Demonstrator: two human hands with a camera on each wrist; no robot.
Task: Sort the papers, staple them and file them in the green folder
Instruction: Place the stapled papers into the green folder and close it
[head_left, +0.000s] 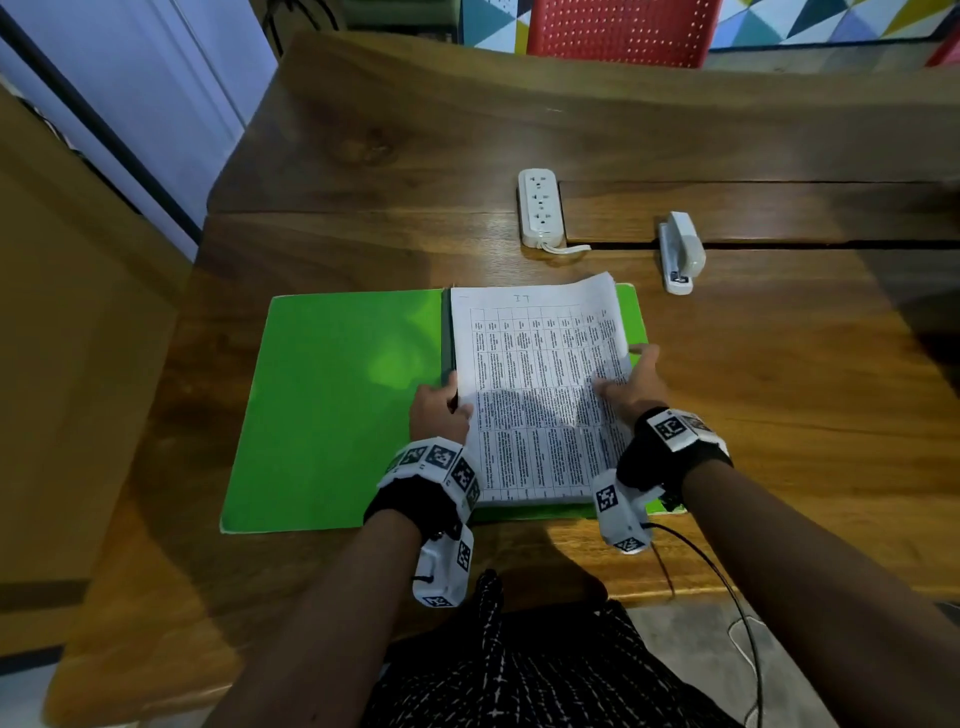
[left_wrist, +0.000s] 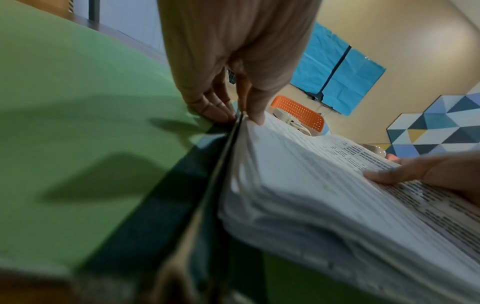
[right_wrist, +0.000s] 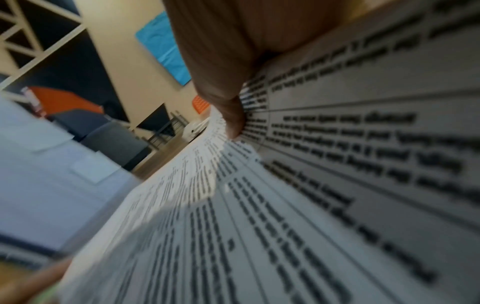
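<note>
Green card lies open flat near the counter's (head_left: 363, 171) front edge: the green folder (head_left: 343, 405), with the stack of printed papers (head_left: 535, 395) resting on its right leaf against the dark spine. The left hand (head_left: 436, 410) pinches the stack's spine-side edge between thumb and fingers (left_wrist: 207, 107); the right hand (head_left: 631, 382) grips the opposite edge, thumb on the top sheet and fingers curled round the side. The step appears to be seating the stack in the folder. To do it well, I would push both edges inward evenly, square the sheets against the spine, and keep the curling far corner inside the cover. The white stapler (head_left: 681, 252) stands behind, towards the counter's right side.
</note>
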